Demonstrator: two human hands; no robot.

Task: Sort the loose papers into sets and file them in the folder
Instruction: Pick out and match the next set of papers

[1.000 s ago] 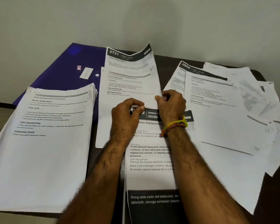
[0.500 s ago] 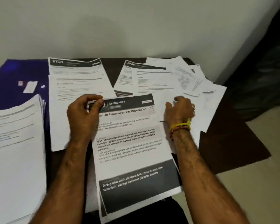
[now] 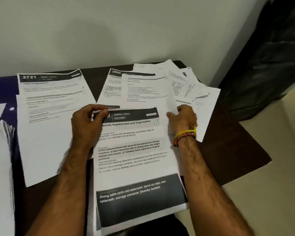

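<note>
1. Pinching the dining sheet point(image 3: 134, 150) at the table's point(image 3: 228, 150) near edge, our left hand point(image 3: 87, 123) grips its top corner.
2. Our right hand point(image 3: 184, 118) pinches a sheet of the loose pile point(image 3: 185, 86).
3. Stack point(image 3: 0, 167) left; blue folder point(image 3: 2, 87) behind.

I see a dark brown table point(image 3: 228, 150) set against the wall. Left on it lie a blue folder point(image 3: 2, 89) and a thick paper stack point(image 3: 0, 167); the 2721 sheets point(image 3: 54, 116), a Dining Area sheet point(image 3: 134, 159) and loose papers point(image 3: 185, 86) far right cover the rest.

Dim indoor light, soft shadow cast on the wall point(image 3: 92, 36), left-edge paper stack point(image 3: 0, 167) smeared by motion blur, nearest print kept legible, edges bowed by wide-angle lens
</note>
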